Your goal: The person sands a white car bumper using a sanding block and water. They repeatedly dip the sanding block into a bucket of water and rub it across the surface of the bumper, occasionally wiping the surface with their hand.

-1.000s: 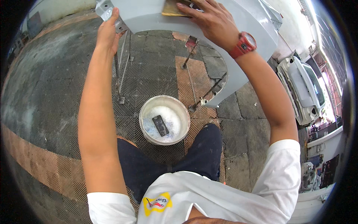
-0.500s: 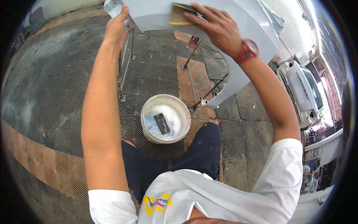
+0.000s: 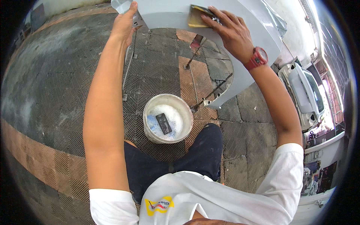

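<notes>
A light grey car fender [image 3: 165,15] with a curved wheel-arch cut-out lies raised in front of me at the top of the view. My left hand [image 3: 125,24] is closed around its bracketed left end, thumb on top. My right hand [image 3: 234,35], with a red watch on the wrist, presses a folded yellowish-brown sheet with a dark edge, which looks like sandpaper [image 3: 197,18], on the fender above the arch. Its fingers lie over the sheet's right side and hide part of it.
A whitish bucket [image 3: 148,129] of foamy water stands on the floor before my knees, a dark rectangular block [image 3: 164,123] in it. Thin metal stand legs [image 3: 193,80] show under the fender. A light-coloured car [image 3: 302,90] is at the right, beside a white wall [image 3: 296,33].
My right hand has slid the sandpaper to the right along the fender. The left hand keeps its hold on the fender's end, and the view has shifted slightly.
</notes>
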Motion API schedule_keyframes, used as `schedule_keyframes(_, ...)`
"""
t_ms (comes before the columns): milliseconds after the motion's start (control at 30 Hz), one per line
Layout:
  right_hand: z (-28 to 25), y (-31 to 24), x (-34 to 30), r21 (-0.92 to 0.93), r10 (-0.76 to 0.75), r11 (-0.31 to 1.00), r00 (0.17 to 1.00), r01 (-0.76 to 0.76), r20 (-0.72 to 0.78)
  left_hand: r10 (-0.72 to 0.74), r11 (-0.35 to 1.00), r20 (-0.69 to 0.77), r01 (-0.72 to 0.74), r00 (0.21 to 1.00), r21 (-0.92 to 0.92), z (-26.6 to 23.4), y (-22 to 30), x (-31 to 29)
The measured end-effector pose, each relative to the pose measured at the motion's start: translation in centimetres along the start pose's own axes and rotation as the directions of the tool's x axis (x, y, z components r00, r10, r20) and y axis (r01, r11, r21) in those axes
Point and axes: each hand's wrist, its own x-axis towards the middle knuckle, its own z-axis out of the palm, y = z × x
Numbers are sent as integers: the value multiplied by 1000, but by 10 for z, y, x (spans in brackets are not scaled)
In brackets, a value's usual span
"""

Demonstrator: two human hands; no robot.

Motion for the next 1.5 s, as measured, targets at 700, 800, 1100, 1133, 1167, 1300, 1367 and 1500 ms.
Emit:
schedule_keyframes(700, -32, 14, 72, 217, 34, 974, 992, -61, 122, 14, 997, 59, -9, 998, -82, 30, -5, -17)
schedule_keyframes(800, -34, 14, 64, 251, 28, 967, 995, -51, 93, -65, 987, 90, 77, 994, -143, 19, -8, 9)
schedule_keyframes(1100, -32, 21, 35, 263, -23, 964, 998, 37, -55, -52, 863, 356, 222, 933, -455, -82, -39, 92)
schedule_keyframes(1133, -29, 25, 48, 283, -5, 959, 997, 26, -75, -58, 854, 404, 255, 913, -453, -78, -49, 97)
schedule_keyframes(1167, -25, 25, 61, 243, 53, 969, 997, -38, -56, -63, 851, 446, 282, 893, -444, -76, -54, 98)
schedule_keyframes(1300, -6, 4, 49, 278, 40, 961, 990, -1, -133, -92, 859, 459, 304, 884, -412, -97, -47, 97)
schedule_keyframes(1367, -17, -13, 30, 281, 24, 959, 1000, -25, 5, -62, 872, 387, 239, 920, -428, -101, -41, 91)
schedule_keyframes(1500, -24, -3, 33, 226, 41, 973, 998, -51, 51, -38, 998, 42, 40, 998, -51, 5, -13, 12)
